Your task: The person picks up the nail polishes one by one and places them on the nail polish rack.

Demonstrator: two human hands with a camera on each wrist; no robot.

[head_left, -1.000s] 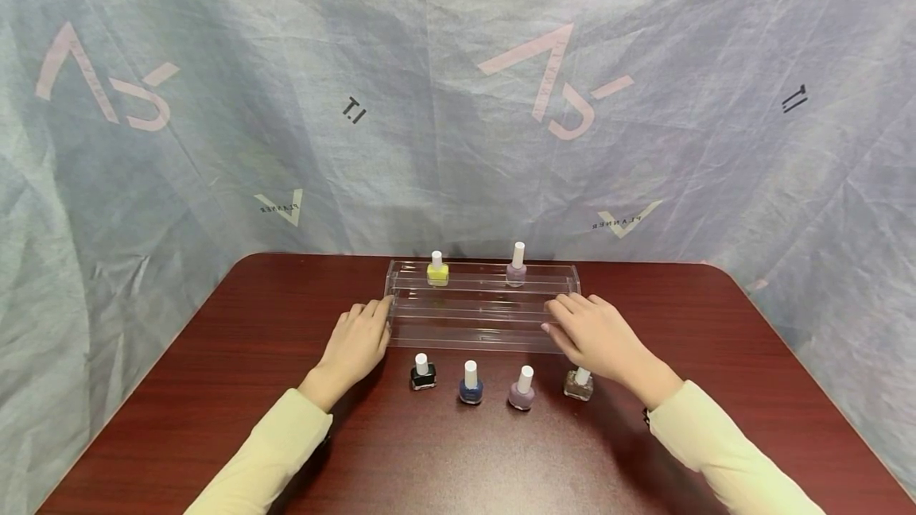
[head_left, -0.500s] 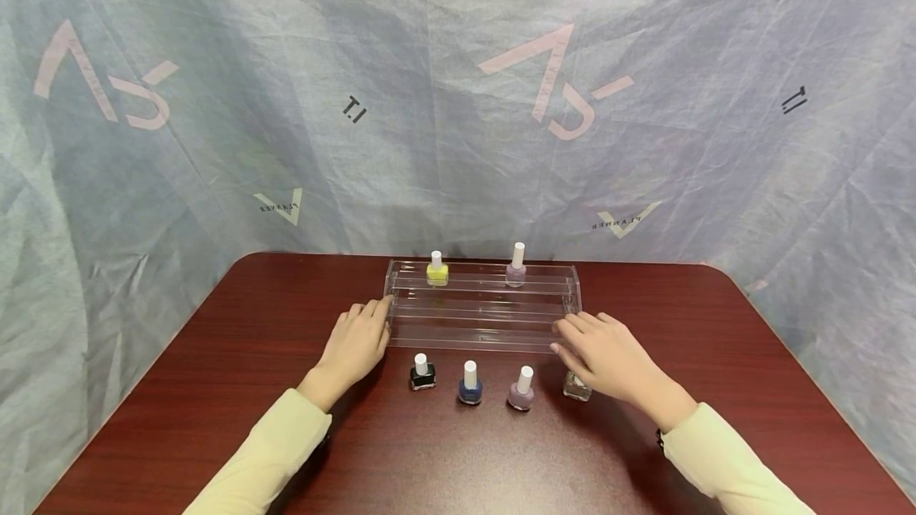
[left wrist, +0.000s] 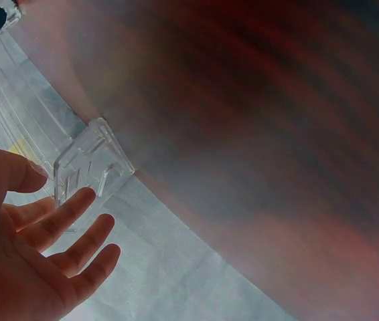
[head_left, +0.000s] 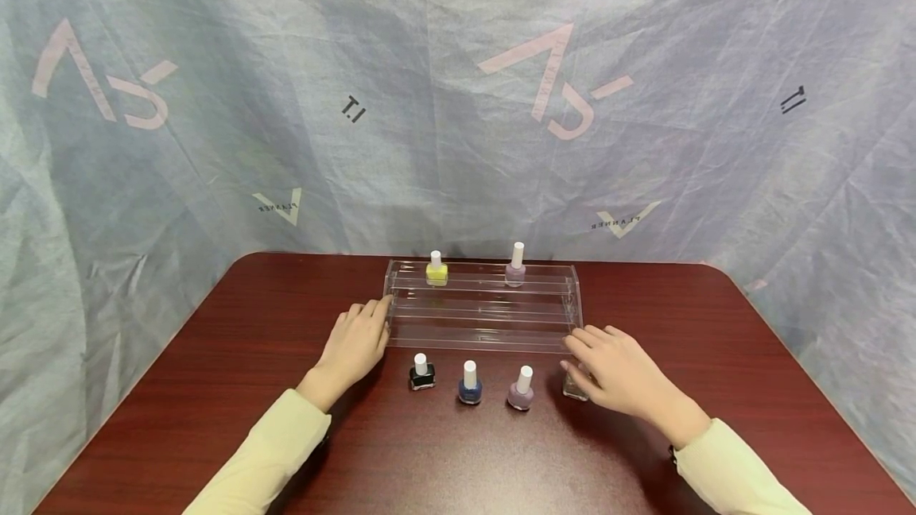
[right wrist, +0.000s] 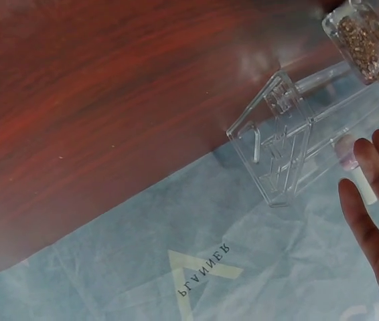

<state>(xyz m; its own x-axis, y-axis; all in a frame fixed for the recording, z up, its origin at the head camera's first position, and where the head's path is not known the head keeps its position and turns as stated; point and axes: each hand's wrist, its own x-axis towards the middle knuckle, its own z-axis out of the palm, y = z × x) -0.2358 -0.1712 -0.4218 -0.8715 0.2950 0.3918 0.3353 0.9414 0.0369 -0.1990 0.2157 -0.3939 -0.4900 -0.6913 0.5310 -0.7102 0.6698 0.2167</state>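
Observation:
A clear tiered display rack (head_left: 479, 334) stands toward the back of the table. My left hand (head_left: 355, 340) rests at its left end, fingertips right at the end panel; in the left wrist view the fingers (left wrist: 76, 251) are spread and gently bent. Over the brown glitter nail polish (head_left: 575, 389) hovers my right hand (head_left: 621, 372), with loose fingers and nothing in them, partly covering the bottle. That bottle's glittery body shows at the top of the right wrist view. On the rack's top tier are a yellow nail polish (head_left: 436, 273) and a lilac nail polish (head_left: 515, 274).
In front of the rack, a black nail polish (head_left: 423, 376), a dark blue nail polish (head_left: 470, 391) and a mauve nail polish (head_left: 521, 396) stand in a row with the glitter one. A grey printed cloth (head_left: 458, 141) hangs behind the dark red table (head_left: 465, 475).
My right hand has drawn back from the rack's right end, toward me and to the right, covering more of the glitter nail polish. The left hand has stayed put.

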